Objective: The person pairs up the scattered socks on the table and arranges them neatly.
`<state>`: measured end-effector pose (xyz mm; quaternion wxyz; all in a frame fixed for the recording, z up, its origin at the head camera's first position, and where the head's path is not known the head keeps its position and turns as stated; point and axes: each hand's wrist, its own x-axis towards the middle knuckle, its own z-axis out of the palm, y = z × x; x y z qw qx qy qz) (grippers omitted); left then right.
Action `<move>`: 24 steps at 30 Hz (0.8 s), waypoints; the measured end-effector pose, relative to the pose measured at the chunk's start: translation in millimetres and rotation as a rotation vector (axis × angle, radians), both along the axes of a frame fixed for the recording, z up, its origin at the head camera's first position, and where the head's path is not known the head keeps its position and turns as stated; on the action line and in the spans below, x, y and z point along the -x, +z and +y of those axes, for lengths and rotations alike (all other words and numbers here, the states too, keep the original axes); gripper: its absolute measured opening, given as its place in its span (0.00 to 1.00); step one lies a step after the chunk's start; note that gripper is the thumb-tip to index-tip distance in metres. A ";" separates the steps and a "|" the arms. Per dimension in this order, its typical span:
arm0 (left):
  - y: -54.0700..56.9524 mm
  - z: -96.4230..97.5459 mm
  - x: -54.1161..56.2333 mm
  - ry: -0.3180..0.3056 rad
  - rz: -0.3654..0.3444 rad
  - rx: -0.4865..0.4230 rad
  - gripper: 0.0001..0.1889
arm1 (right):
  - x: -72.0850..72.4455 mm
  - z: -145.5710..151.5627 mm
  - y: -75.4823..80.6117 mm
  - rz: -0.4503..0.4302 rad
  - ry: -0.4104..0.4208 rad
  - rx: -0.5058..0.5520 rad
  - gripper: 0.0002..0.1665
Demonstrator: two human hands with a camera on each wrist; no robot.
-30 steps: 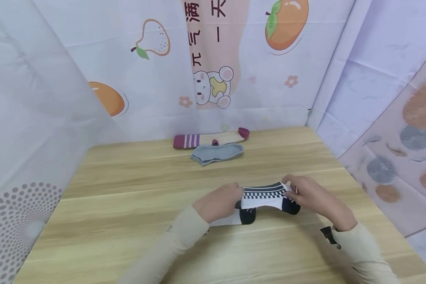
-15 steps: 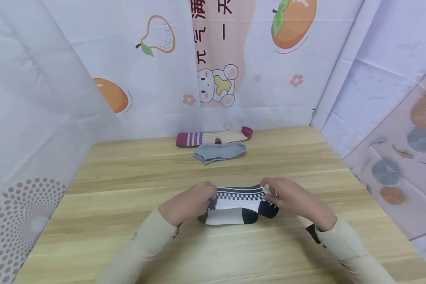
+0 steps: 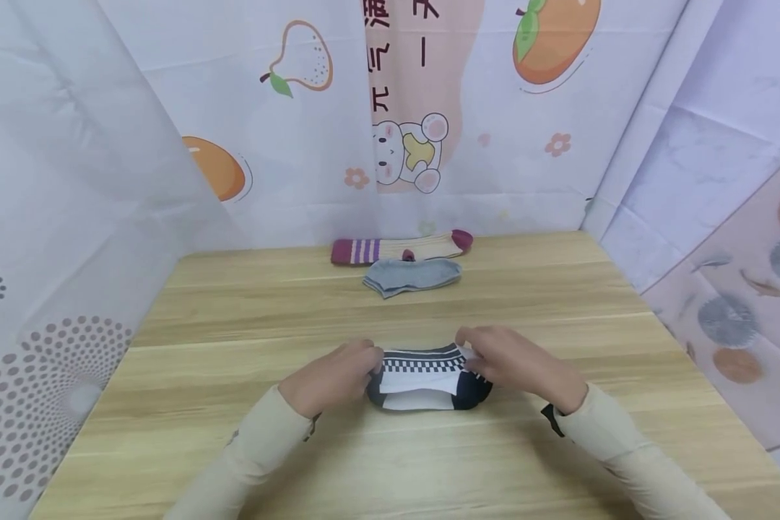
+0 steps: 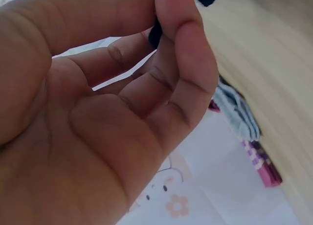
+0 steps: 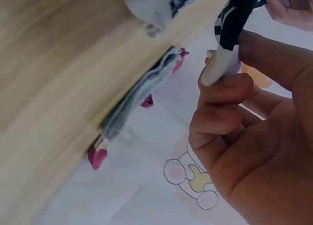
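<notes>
A black-and-white checkered sock (image 3: 422, 365) is stretched between my two hands, close over a matching sock (image 3: 416, 401) on the table. My left hand (image 3: 334, 377) pinches its left end; in the left wrist view only a dark scrap of sock (image 4: 155, 35) shows past the fingers. At the other end, my right hand (image 3: 520, 365) pinches the white and black part between thumb and fingers, seen clearly as the held sock (image 5: 230, 63) in the right wrist view. The held sock covers most of the lower one, leaving its white front strip visible.
Behind, a pair of grey-blue ankle socks (image 3: 412, 276) lies flat on the wooden table (image 3: 247, 310). Against the back curtain (image 3: 286, 180) lie cream socks (image 3: 422, 249) with maroon ends and purple stripes. Printed cloth also hangs along both sides.
Both hands have carried the held sock leftward, from right of the lower sock to nearly in line over it. The head view has shifted slightly.
</notes>
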<state>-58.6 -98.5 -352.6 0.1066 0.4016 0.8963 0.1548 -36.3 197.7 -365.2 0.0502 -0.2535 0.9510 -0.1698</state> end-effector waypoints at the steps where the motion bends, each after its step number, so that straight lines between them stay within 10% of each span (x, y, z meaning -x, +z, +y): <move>1: -2.3 0.0 0.2 0.003 -0.011 0.015 0.09 | 0.0 -1.3 -2.6 -0.019 -0.005 0.001 0.16; 10: -17.9 0.1 -3.0 0.013 -0.037 0.122 0.08 | 0.6 -11.4 -20.2 -0.015 0.019 -0.106 0.14; 18: -5.7 10.3 -18.9 -0.035 0.262 0.121 0.10 | -23.2 -27.7 0.6 0.250 0.051 -0.164 0.20; 24: -15.6 17.4 -40.1 -0.154 0.293 0.117 0.06 | -47.7 -46.2 0.2 0.139 0.169 -0.186 0.26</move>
